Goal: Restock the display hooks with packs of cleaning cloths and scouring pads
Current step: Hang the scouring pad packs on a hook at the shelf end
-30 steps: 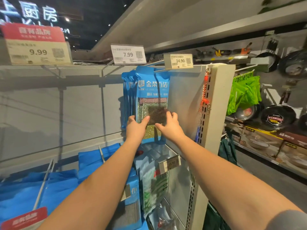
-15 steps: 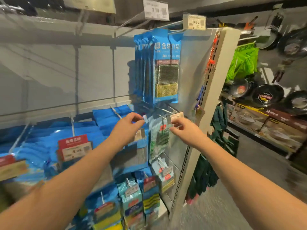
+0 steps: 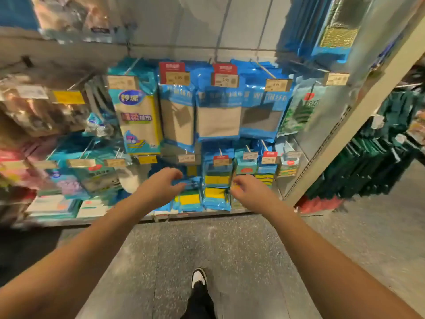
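My left hand (image 3: 161,187) reaches out low toward the bottom row of hooks, fingers loosely curled, thumb tip at the edge of a blue pack (image 3: 192,182). To its right, my right hand (image 3: 249,192) hovers, also loosely curled, in front of yellow and green sponge packs (image 3: 264,178). Neither hand holds anything that I can see. More blue packs with yellow sponges (image 3: 215,196) hang just beyond my fingers. Above them hang blue packs of grey cleaning cloths (image 3: 218,116). Scouring pad packs (image 3: 338,31) hang at the top right.
Price tags (image 3: 224,79) sit on the hook ends sticking out toward me. The shelf's white end post (image 3: 345,134) slants down on the right, with dark green goods (image 3: 379,157) past it. My shoe (image 3: 199,277) stands on the grey floor (image 3: 207,245) below the base shelf.
My view has tilted down from the top hooks to the lowest row. Both hands have left the scouring pad pack and dropped to the bottom sponge packs.
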`<state>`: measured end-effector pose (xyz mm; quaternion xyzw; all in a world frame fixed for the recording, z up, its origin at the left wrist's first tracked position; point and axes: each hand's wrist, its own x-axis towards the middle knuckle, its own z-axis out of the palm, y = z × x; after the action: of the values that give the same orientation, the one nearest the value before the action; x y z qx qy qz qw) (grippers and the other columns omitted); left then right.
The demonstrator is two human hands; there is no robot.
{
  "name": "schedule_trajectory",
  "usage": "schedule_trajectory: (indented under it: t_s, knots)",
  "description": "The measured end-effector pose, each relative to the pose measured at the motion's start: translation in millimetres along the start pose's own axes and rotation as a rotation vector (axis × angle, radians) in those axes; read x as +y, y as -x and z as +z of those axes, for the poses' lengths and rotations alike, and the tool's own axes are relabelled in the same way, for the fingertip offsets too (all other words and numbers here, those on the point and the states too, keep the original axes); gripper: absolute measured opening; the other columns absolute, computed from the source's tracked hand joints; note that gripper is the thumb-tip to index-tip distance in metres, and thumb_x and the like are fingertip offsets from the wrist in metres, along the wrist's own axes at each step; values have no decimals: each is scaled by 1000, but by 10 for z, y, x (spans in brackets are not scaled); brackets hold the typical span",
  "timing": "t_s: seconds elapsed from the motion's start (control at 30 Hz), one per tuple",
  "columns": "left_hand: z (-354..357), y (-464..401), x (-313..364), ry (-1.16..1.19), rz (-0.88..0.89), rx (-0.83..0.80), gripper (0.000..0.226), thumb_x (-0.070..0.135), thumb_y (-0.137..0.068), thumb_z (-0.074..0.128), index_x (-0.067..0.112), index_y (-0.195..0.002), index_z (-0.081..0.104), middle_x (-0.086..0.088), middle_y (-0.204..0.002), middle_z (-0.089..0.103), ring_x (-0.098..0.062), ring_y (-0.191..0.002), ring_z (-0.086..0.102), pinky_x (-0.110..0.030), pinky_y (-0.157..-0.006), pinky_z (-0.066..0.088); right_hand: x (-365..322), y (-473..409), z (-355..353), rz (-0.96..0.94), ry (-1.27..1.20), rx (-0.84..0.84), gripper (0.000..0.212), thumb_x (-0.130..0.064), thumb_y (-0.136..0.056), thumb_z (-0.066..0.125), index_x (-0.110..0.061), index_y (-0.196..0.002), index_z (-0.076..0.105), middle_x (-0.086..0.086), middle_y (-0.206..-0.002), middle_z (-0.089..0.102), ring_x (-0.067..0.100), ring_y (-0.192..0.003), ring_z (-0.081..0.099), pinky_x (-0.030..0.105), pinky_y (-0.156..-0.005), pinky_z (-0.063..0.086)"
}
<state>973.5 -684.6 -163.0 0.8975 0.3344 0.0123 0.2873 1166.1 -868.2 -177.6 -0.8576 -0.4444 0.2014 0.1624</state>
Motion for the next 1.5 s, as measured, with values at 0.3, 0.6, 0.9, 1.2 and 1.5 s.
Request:
schedule_trajectory:
  t_s: [0.3,0.6,0.9,1.2,1.5]
  knots:
    - [-395,1995,-1894,-132,-326,48,38,34,-99,56,14,-132,60,-9,-138,57,-28,-125,54,-39,-101,45,-1906,631,1474,-175,102,-280,53,-43,-100,51,-21,-147,42,2,-151,40,22,-134,44,38,-108,39]
    - [-1156,3975,-4185,-208,-550,92,31,37,-99,52,21,-122,63,-3,-121,60,-25,-107,61,-41,-90,53,-4272,977,3056,-325,202,-428,53,-36,-99,52,-16,-147,44,9,-153,40,26,-134,46,35,-105,39]
    - [-2043,5352,-5892,-211,-731,92,33,39,-102,48,21,-127,61,-2,-124,58,-24,-110,59,-37,-87,50,-6449,1152,4233,-553,315,-497,54,-39,-100,48,-21,-150,40,7,-153,38,26,-138,40,39,-111,37]
    - [-2980,5601,-7510,-157,-825,232,34,35,-104,48,17,-132,59,-5,-131,57,-27,-120,55,-39,-94,47,-8372,425,5350,-723,313,-526,55,-47,-100,46,-27,-151,38,-3,-155,35,21,-139,40,42,-108,41]
    - [-4476,5284,-9358,-96,-915,291,42,36,-103,47,18,-140,55,-5,-141,56,-26,-125,56,-41,-103,47,-10485,-664,6062,-753,212,-599,51,-43,-99,51,-22,-145,46,2,-146,43,21,-133,46,36,-108,38]
